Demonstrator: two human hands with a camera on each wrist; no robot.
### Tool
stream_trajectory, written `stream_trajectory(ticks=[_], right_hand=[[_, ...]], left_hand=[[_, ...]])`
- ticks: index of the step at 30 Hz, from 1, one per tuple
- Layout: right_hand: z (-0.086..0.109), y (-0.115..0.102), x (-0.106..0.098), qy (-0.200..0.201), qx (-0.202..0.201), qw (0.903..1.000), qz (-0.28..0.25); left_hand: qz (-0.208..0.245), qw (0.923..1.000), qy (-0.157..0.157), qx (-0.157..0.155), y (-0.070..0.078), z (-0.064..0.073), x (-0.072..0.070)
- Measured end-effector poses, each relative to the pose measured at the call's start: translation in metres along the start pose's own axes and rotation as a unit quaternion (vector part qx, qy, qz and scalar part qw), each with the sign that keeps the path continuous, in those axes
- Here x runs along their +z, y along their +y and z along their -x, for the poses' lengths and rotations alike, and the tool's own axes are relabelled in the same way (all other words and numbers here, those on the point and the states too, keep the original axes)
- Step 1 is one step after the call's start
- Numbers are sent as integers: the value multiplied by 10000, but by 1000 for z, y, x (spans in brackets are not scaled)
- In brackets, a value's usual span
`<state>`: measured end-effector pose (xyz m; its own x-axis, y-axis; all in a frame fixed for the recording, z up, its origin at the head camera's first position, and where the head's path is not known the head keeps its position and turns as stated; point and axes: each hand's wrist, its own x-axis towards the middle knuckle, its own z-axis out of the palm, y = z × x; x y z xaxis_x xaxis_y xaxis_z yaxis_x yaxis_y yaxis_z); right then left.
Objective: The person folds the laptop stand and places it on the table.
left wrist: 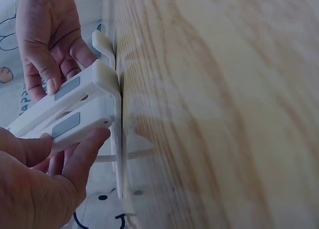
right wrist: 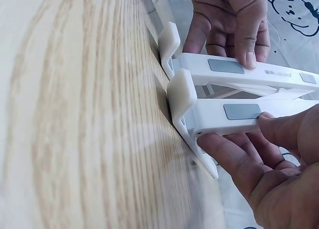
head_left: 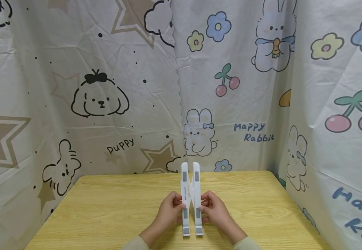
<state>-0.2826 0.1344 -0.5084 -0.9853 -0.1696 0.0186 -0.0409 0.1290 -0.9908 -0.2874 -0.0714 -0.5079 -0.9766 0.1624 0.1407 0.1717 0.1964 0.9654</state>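
Nearest, my left grip point(head_left: 169, 210) pinches the left rail point(head_left: 185, 189) of a white stand point(head_left: 197, 196), and my right grip point(head_left: 214, 210) its right rail point(head_left: 196, 185). I have it on the tabletop point(head_left: 115, 205), about midway left to right; beyond the far edge point(head_left: 131, 175) hangs a printed curtain point(head_left: 149, 104).

Slim gap btwn rails point(head_left: 197, 194), crosspiece point(head_left: 191, 190) in way

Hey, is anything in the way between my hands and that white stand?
Nothing visible is: your left hand and right hand both grip the white stand directly, one on each long side, with no other object between.
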Motion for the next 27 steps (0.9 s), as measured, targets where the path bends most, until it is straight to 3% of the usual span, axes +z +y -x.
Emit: stream_trajectory(ticks=[12,21,27], right_hand=[[-1,1,6,6,-98,9999,-127],[-2,3,11,24,-262,9995,-194],[-3,5,14,30,-263,9993,-245]], left_hand=[[118,9999,-121,-35,1,-1,3],[41,9995,-144,275,-2,-3,5],[87,9995,-220,205,-2,-3,6]])
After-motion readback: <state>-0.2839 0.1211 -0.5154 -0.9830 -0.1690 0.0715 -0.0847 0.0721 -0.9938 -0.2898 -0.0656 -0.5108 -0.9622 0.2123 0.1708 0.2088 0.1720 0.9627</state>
